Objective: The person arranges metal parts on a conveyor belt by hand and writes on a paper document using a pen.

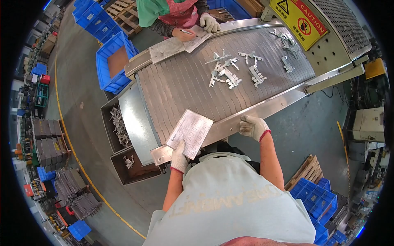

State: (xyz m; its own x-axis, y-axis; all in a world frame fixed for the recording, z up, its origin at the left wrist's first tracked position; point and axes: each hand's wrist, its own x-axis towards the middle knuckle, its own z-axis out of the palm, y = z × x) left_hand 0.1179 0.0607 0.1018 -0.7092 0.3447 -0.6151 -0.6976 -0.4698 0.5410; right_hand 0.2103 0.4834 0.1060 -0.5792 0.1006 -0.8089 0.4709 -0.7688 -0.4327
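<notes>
My left hand (179, 157), in a white knit glove, grips a printed paper form (190, 133) by its lower edge, with the thumb on top. The form lies over the near corner of a slatted metal conveyor (184, 88). My right hand (253, 127), gloved too, is beside the conveyor's near rail (262, 111) with its fingers curled in; whether anything is inside them is hidden. Farther along the belt lie several silvery metal castings (230, 78), some overlapping.
Across the belt a co-worker's hand (184, 35) holds a pen over papers (198, 40) on the far rail. A machine with a caution sign (298, 21) covers the right end. Metal bins (141, 178) with parts stand below the left end, near a blue crate (101, 69).
</notes>
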